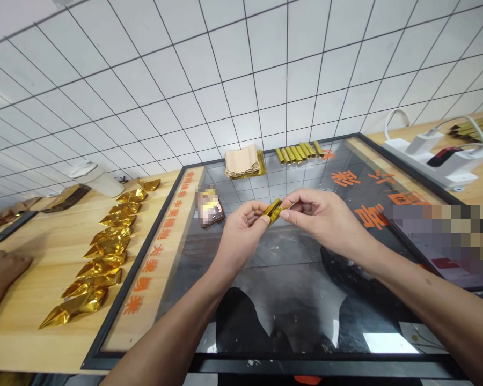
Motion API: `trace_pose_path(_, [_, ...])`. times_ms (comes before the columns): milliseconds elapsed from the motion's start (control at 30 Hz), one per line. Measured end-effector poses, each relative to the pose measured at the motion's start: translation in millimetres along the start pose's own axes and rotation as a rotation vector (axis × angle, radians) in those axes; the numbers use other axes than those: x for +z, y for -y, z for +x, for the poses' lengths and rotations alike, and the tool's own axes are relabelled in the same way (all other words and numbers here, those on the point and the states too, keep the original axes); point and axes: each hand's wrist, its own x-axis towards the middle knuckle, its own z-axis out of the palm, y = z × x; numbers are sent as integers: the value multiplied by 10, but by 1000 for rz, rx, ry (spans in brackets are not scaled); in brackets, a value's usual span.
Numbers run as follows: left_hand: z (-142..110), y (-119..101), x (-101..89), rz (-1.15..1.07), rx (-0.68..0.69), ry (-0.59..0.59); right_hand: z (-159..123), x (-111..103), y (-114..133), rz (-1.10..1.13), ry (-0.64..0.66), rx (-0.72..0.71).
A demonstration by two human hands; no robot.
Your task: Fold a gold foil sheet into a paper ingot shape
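Note:
Between my two hands, above the dark glass panel (241, 295), is a small piece of gold foil paper (273, 210), partly rolled or folded. My left hand (245, 230) pinches its left side between thumb and fingers. With thumb and forefinger, my right hand (316, 217) grips the right end. Behind them lies a stack of tan-backed gold paper sheets (242, 162). To its right is a row of several gold paper rolls (300, 152) near the panel's back edge.
Folded gold foil pieces (104, 265) form a column on the wooden table (20, 300) at left. Another person's hand (8, 268) rests at the far left. A white cup (99, 178) lies near the wall. A power strip (421, 161) with plugs and cables sits at right.

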Motion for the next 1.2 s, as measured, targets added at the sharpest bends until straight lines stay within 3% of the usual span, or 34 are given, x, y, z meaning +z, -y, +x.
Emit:
trace_pose_path(633, [-28, 21, 6, 58, 37, -9, -12, -7, -3, -63, -44, -31])
trace_pose_path(1200, [-48, 21, 29, 72, 39, 17, -25, 18, 11, -66, -69, 79])
